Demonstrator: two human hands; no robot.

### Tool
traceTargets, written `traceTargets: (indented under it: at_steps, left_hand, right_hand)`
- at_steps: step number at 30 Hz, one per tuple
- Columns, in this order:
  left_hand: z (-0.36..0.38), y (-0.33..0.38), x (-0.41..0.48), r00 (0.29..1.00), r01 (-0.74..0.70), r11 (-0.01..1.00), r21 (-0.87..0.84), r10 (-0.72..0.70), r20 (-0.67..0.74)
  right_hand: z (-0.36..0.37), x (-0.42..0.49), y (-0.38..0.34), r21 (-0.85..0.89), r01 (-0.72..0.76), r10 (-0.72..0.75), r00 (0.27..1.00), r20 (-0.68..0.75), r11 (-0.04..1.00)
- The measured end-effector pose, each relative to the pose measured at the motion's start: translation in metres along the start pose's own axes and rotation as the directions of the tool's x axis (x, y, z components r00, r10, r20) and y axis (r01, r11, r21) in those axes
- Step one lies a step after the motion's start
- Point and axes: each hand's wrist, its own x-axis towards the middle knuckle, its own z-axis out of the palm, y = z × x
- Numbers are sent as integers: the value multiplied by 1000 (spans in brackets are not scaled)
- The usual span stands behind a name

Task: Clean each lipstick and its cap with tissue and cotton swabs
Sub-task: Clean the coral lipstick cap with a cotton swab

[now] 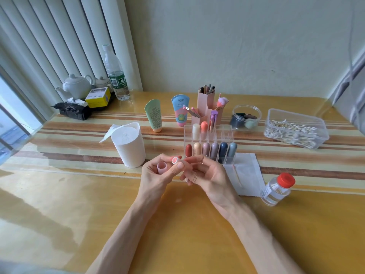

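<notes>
The left hand [156, 175] pinches the small pink plastic cap [161, 168] and the right hand [205, 175] grips the short pink lipstick tube [175, 160], held apart so each can be wiped.

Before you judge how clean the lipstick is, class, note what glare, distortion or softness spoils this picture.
Head view: window light from the left lays broad glare patches on the glossy table. Head view: the wide lens slants the blinds and curves the table's far edge. Head view: the pink lipstick and its cap look small and slightly soft, so any residue cannot be told.
</notes>
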Motion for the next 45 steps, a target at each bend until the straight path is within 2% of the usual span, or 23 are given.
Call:
traceTargets:
  at_steps: [4, 10, 13, 15, 17, 19, 24, 28, 36, 45]
  left_hand:
    - [-1, -2, 1, 999, -20, 1000, 1, 20, -35]
    - [-13, -16, 5, 997, 4, 992, 127, 5, -75]
    - [-12, -17, 5, 1000, 3, 990, 141, 1, -27]
    - [-12, -20, 5, 998, 59, 993, 99, -62, 21]
    - [-14, -23, 5, 991, 114, 992, 53, -117, 59]
    - [-15, -24, 4, 993, 79, 993, 88, -86, 79]
    - [-12, -22, 5, 999, -34, 985, 168, 36, -4]
    - [-16, -22, 5, 997, -40, 975, 217, 54, -60]
    - [-14, -21, 4, 993, -99, 947, 305, 116, -38]
    - [-15, -24, 4, 986, -76, 961, 265, 113, -126]
  right_hand:
    - [0, 0, 3, -2, 25, -25, 999, -33, 1000]
    - [-3, 0, 2, -2, 30, -30, 997, -68, 1000]
    - [-1, -2, -3, 41, 26, -21, 992, -124, 999]
    - [-2, -2, -7, 69, 36, -24, 986, -168, 997]
    - [-7, -1, -7, 50, 55, -44, 979, -197, 997]
    - [-10, 0, -6, 4, 72, -69, 975, -211, 997]
    - [-15, 2, -3, -284, 143, -193, 969, -155, 948]
    - [-21, 2, -1, -386, 165, -228, 966, -124, 908]
    - [-18, 2, 3, -405, 165, -212, 975, -72, 899]
    - [-16, 1, 3, -369, 171, -220, 971, -93, 914]
